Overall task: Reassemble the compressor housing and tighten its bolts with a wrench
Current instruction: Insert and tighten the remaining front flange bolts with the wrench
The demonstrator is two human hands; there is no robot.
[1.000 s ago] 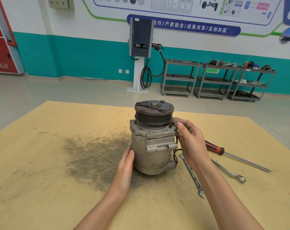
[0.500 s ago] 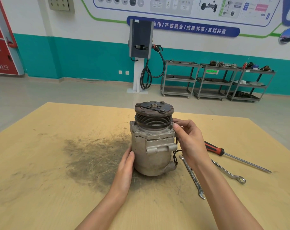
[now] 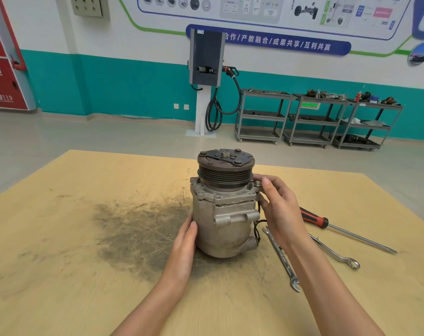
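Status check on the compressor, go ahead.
Left hand flat against compressor side. Right hand fingers at top flange bolt. Wrenches untouched on table. Nothing blocking.

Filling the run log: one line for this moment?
stage: bolt hand-started | left hand: steadies compressor | right hand: fingers at bolt | wrenches: on table

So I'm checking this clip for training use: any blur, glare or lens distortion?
Head view: sharp on the compressor and both wrenches; even, soft light, no glare; wide-angle bend curves the wall stripe and table edges.
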